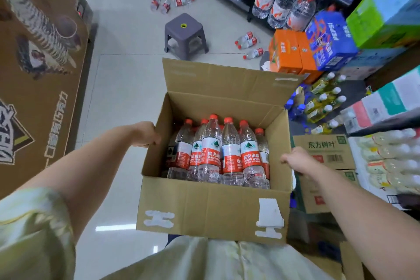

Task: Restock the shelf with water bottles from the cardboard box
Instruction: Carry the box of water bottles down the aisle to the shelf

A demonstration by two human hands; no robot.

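Matt brown cardboard box point(204, 207), clear glossy plastic bottles point(229, 154), shiny floor tiles point(127, 70).

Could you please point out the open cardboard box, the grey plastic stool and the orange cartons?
Open brown cardboard box point(204, 207), head view: bare front wall.
Grey plastic stool point(183, 25), head view: seat top.
Orange cardboard cartons point(286, 52), head view: left carton's side.
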